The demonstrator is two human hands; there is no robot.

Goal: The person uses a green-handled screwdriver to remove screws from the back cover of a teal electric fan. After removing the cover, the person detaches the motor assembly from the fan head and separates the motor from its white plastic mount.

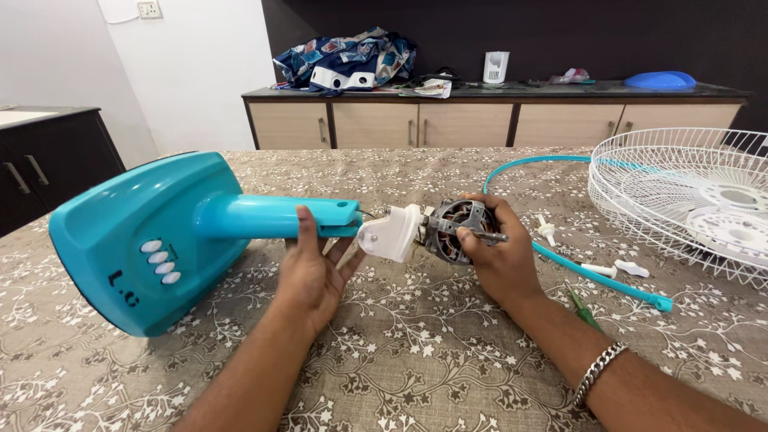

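A teal fan base point(140, 240) with white buttons lies on its side on the patterned tablecloth point(400, 352), its teal neck point(272, 217) pointing right. My left hand point(314, 268) grips the neck near its end. A white plastic bracket point(390, 233) joins the neck to a bare fan motor point(462, 230) with copper windings. My right hand point(498, 254) holds the motor from the right, its shaft sticking out past my fingers.
White wire fan guards point(680, 200) lie at the right. A teal ring point(592, 276), small white knobs point(616, 269) and a green screwdriver point(584, 310) lie near my right forearm. Behind stands a sideboard point(488, 120) with cloth and clutter; a dark cabinet point(48, 164) is at the left.
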